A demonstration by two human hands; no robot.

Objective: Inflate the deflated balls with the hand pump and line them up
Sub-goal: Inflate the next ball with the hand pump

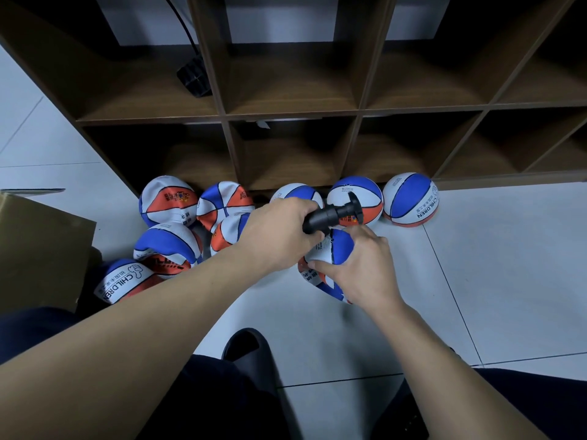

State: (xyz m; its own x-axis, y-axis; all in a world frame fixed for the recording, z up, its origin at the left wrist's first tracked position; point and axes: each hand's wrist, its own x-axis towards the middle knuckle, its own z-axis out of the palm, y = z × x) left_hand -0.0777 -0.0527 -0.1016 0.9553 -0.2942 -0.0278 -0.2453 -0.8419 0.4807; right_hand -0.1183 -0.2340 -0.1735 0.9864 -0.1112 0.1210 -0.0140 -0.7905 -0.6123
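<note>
Pale floor tiles run up to a dark wooden cubby shelf, whose lower edge serves as a backstop for the balls. My left hand has its fingers curled round the barrel of the black hand pump, whose T-handle points away from me toward the shelf. My right hand grips the deflated ball from the right side, thumb pressed into its slack skin, so that the ball is steadied under the pump's near end; I judge this hold is meant to bring the needle to the valve, though neither needle nor valve can be seen.

Count of balls, all blue, white and orange: nine visible. Two round, evidently inflated balls sit side by side against the shelf foot at right, probably the start of the line. A third lies just behind my left hand, its state unclear. Five crumpled ones are heaped at left, beside a cardboard box, kept apart as the waiting stock. One is in hand.

One pump. One black slipper shows below, and a black corded object rests in an upper cubby.
</note>
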